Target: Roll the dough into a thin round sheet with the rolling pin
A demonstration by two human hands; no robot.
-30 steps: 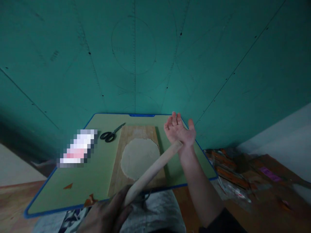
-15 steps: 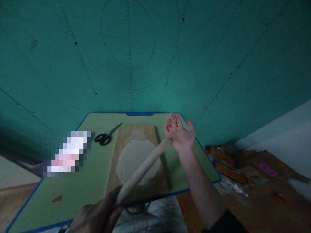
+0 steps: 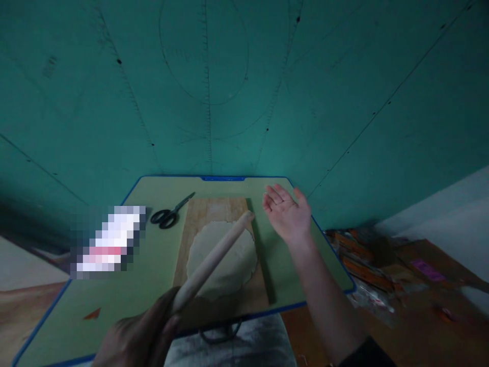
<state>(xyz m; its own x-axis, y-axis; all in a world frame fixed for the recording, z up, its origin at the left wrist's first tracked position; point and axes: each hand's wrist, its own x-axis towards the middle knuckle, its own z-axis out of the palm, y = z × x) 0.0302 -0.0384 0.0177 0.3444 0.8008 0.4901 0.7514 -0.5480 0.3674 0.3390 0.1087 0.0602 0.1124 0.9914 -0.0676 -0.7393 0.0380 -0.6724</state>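
Observation:
A wooden rolling pin slants up and to the right, one end gripped in my left hand at the lower left. Beneath it a flat round sheet of dough with a ragged edge lies on a wooden board. The pin hides part of the dough; whether they touch I cannot tell. My right hand is raised beyond the board's right side, palm up, fingers stretched out and nothing in it. A gap separates it from the pin's far end.
Black-handled scissors lie left of the board on a pale green table with a blue rim. A blurred-out white and pink item sits farther left, near a small orange triangle. Cardboard boxes stand on the floor at right.
The pin's far end has come away from my right hand and swung left over the dough. My left hand has shifted slightly left, still holding the pin. The right hand stays open.

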